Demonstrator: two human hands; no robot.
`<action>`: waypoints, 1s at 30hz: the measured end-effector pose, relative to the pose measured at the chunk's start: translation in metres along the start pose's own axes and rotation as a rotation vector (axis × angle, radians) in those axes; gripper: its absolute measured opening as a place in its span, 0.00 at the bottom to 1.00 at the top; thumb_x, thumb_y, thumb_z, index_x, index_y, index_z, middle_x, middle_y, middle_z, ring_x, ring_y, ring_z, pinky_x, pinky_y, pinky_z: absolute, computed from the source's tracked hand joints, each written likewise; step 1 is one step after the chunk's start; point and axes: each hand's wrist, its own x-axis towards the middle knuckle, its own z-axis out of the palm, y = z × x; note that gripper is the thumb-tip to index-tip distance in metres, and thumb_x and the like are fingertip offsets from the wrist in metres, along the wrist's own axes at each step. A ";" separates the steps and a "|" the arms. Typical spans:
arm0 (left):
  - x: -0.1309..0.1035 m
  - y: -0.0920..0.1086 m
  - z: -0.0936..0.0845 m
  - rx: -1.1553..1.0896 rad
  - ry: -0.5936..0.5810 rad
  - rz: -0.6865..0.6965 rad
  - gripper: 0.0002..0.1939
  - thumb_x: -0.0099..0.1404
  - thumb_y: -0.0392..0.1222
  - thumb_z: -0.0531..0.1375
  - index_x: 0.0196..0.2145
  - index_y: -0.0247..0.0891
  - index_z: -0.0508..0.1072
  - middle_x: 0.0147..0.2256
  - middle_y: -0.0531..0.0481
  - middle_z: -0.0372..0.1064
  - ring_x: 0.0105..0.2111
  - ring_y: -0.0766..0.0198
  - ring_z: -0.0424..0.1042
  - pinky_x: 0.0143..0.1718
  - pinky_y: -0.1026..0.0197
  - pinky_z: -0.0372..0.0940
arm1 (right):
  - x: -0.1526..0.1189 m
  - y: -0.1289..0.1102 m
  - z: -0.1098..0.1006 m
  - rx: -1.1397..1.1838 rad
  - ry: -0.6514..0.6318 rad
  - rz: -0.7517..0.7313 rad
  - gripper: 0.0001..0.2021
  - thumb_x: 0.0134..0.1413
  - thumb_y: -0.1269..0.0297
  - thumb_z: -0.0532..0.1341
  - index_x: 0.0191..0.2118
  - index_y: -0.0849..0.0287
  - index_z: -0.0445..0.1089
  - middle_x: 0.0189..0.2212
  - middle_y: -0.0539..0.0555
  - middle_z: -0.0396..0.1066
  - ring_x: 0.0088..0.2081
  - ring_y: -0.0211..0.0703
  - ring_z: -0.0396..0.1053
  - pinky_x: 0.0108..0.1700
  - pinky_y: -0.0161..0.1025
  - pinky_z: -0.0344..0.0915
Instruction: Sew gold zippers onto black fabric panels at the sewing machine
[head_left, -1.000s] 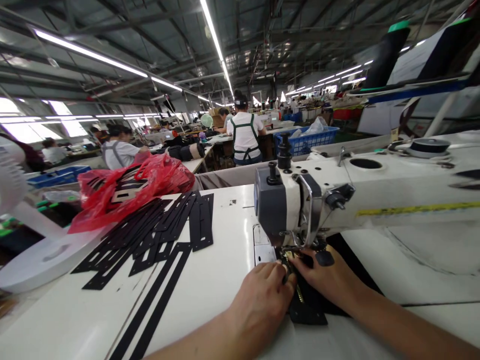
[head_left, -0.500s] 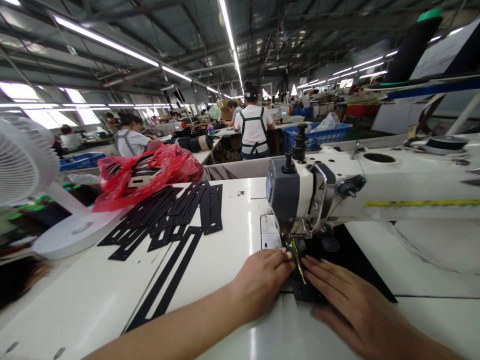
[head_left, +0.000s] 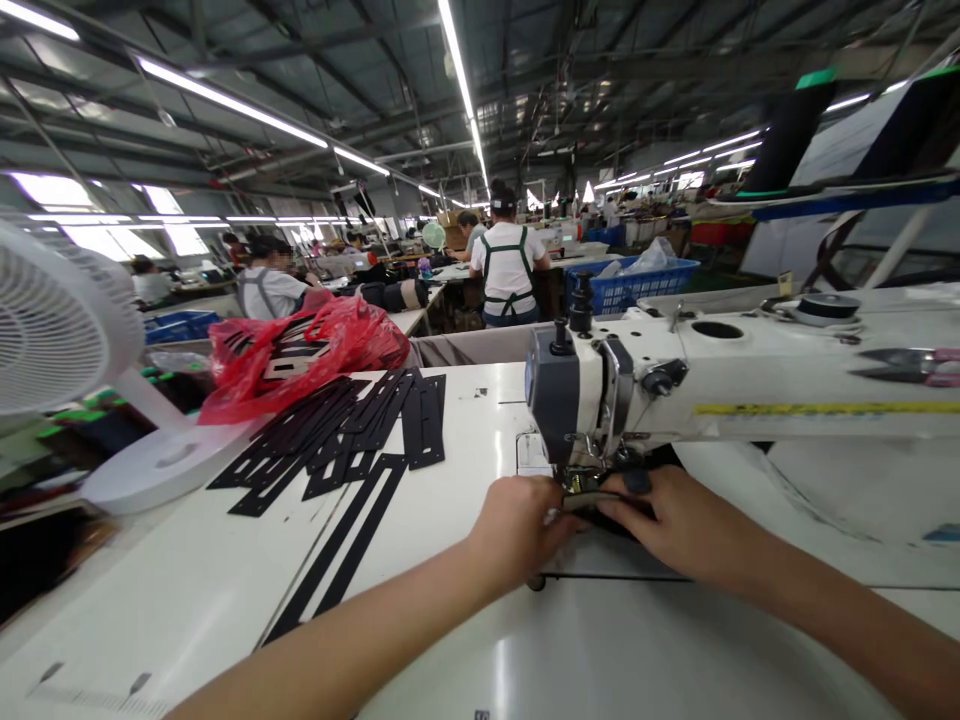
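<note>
Under the head of the white and grey sewing machine [head_left: 553, 385], both my hands pinch a dark fabric piece [head_left: 589, 499]. Its near edge is lifted and folded up towards the needle area. A bit of gold zipper [head_left: 576, 483] shows just behind that edge. My left hand [head_left: 517, 525] closes on the left end, with fingers curled. From the right, my right hand [head_left: 664, 515] grips the other end between thumb and fingers. Most of the fabric is hidden by my hands and the machine head.
Black slotted strips [head_left: 360, 430] lie piled at left on the white table, one long strip [head_left: 337, 550] nearer me. Behind them sits a red plastic bag [head_left: 360, 335]; a white fan [head_left: 67, 320] stands far left. Scissors [head_left: 904, 365] rest on the machine arm. Co-workers sit beyond.
The fabric, which lay flat with its zipper strip showing lengthwise, is now lifted and folded at its near edge. My right hand has gone from lying flat to pinching it.
</note>
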 end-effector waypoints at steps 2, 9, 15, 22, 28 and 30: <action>-0.006 0.001 0.002 -0.009 -0.004 0.060 0.04 0.61 0.36 0.59 0.33 0.36 0.74 0.31 0.49 0.73 0.31 0.61 0.73 0.33 0.63 0.68 | -0.013 -0.003 0.011 -0.042 0.044 -0.074 0.11 0.54 0.70 0.56 0.39 0.53 0.73 0.34 0.48 0.76 0.35 0.44 0.74 0.38 0.39 0.70; -0.024 0.006 0.017 0.169 0.119 0.421 0.11 0.65 0.30 0.49 0.37 0.27 0.72 0.36 0.40 0.72 0.38 0.57 0.74 0.43 0.55 0.70 | -0.047 0.003 0.051 -0.377 0.335 -0.404 0.18 0.55 0.79 0.47 0.44 0.65 0.72 0.41 0.57 0.74 0.42 0.42 0.73 0.43 0.36 0.71; -0.026 0.009 0.023 0.246 0.223 0.444 0.15 0.68 0.30 0.45 0.36 0.25 0.71 0.33 0.39 0.72 0.39 0.54 0.74 0.40 0.55 0.72 | -0.049 0.003 0.062 -0.476 0.437 -0.454 0.19 0.55 0.80 0.46 0.40 0.66 0.74 0.41 0.57 0.74 0.43 0.42 0.72 0.42 0.36 0.72; -0.020 0.004 0.017 0.217 0.202 0.463 0.16 0.69 0.31 0.44 0.38 0.25 0.71 0.33 0.39 0.72 0.38 0.54 0.74 0.40 0.55 0.72 | -0.043 0.003 0.064 -0.471 0.454 -0.438 0.20 0.57 0.79 0.44 0.38 0.67 0.74 0.40 0.58 0.74 0.41 0.44 0.73 0.40 0.37 0.73; -0.007 0.002 0.016 0.253 0.222 0.462 0.16 0.69 0.30 0.44 0.36 0.26 0.71 0.31 0.42 0.71 0.33 0.57 0.74 0.34 0.59 0.73 | -0.033 0.009 0.068 -0.458 0.437 -0.414 0.20 0.58 0.79 0.45 0.38 0.68 0.74 0.39 0.58 0.75 0.40 0.44 0.73 0.41 0.38 0.72; -0.004 0.002 0.016 0.265 0.200 0.442 0.15 0.68 0.29 0.44 0.35 0.28 0.71 0.29 0.44 0.71 0.30 0.59 0.73 0.32 0.59 0.73 | -0.030 0.011 0.069 -0.460 0.432 -0.403 0.20 0.57 0.80 0.45 0.39 0.68 0.74 0.40 0.59 0.75 0.40 0.44 0.73 0.42 0.38 0.72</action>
